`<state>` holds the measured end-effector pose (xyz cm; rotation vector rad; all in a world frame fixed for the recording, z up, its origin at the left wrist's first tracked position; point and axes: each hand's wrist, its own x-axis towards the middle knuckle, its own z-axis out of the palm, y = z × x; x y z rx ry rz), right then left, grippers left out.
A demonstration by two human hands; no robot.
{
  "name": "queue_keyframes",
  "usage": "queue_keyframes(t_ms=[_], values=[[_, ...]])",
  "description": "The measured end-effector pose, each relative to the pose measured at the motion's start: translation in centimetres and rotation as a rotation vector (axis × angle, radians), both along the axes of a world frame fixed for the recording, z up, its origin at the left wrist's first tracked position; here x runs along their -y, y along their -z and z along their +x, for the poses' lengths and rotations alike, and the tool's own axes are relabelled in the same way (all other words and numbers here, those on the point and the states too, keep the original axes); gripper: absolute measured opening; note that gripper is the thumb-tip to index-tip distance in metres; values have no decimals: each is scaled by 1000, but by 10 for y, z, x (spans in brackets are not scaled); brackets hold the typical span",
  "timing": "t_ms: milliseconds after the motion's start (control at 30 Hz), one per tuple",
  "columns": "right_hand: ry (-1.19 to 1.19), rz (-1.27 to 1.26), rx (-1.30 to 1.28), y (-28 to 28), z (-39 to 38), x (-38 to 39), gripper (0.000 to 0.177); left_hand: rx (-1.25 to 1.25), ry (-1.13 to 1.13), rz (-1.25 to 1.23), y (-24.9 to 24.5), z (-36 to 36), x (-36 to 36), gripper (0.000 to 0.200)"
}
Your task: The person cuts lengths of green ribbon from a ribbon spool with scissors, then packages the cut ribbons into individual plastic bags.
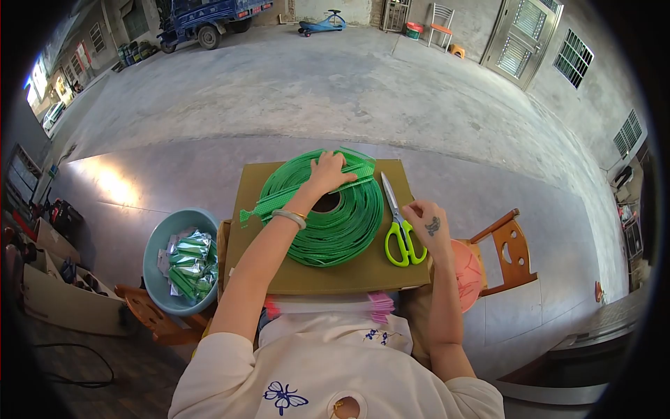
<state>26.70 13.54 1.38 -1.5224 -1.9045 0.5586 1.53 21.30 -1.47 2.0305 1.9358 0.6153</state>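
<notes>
A large coil of green strapping lies flat on a brown cardboard surface. Over its upper part is my left hand, fingers bent round a folded length of the green strip, with a bracelet on the wrist. One loose strip end sticks out past the coil's left edge. Scissors with lime-green handles lie to the right of the coil, blades pointing away. My right hand is just above and right of the scissor handles, its fingers curled together; whatever they may hold is too small to make out.
A blue-grey basin with green and silver packets stands at the left on a wooden chair. A pink basin is by another wooden chair at the right. Farther off are a blue truck and a metal door.
</notes>
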Motion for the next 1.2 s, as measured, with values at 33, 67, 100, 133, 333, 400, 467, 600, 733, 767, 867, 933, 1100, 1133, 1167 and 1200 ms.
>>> queue_keyframes(t_ms=[33, 67, 100, 133, 333, 400, 467, 600, 733, 767, 867, 933, 1100, 1133, 1167, 1200], values=[[-4, -38, 52, 0, 3, 0, 28, 3, 17, -12, -5, 1, -3, 40], [-8, -79, 102, 2, 5, 0, 29, 4, 34, -27, -10, 2, -5, 35], [-14, -124, 151, 4, 6, 3, 29, 5, 51, -46, -12, 2, -6, 32], [-29, -157, 178, 6, 7, 5, 30, 145, 7, 18, -11, -3, -9, 29], [-59, -156, 231, 21, 11, 2, 32, 380, -363, 410, -76, -127, 35, 27], [-49, -112, 187, 27, 11, 1, 33, 387, -438, 497, -91, -180, 76, 27], [-42, -82, 172, 30, 12, 0, 34, -16, -610, 483, -95, -223, 127, 25], [-12, -75, 169, 38, 13, -1, 36, -136, -954, 284, -87, -253, 208, 42], [-19, -141, 190, 34, 15, 4, 39, -448, -590, 366, -34, -237, 217, 59], [-35, -117, 207, 36, 15, 5, 39, -363, -408, 333, -24, -222, 213, 62], [-69, -100, 246, 39, 16, 7, 41, -79, -43, -8, -25, -160, 207, 60], [-72, -157, 250, 35, 13, 10, 41, -133, 117, -113, -26, -134, 205, 55], [-76, -89, 288, 48, 14, 6, 46, -233, 349, -68, -20, -78, 211, 39], [-62, -93, 282, 47, 14, 7, 46, -203, 374, -59, -18, -64, 212, 36], [-59, -101, 280, 46, 15, 7, 47, -173, 400, -47, -15, -50, 214, 33], [-56, -110, 279, 47, 15, 6, 47, -143, 426, -36, -12, -40, 216, 31]])
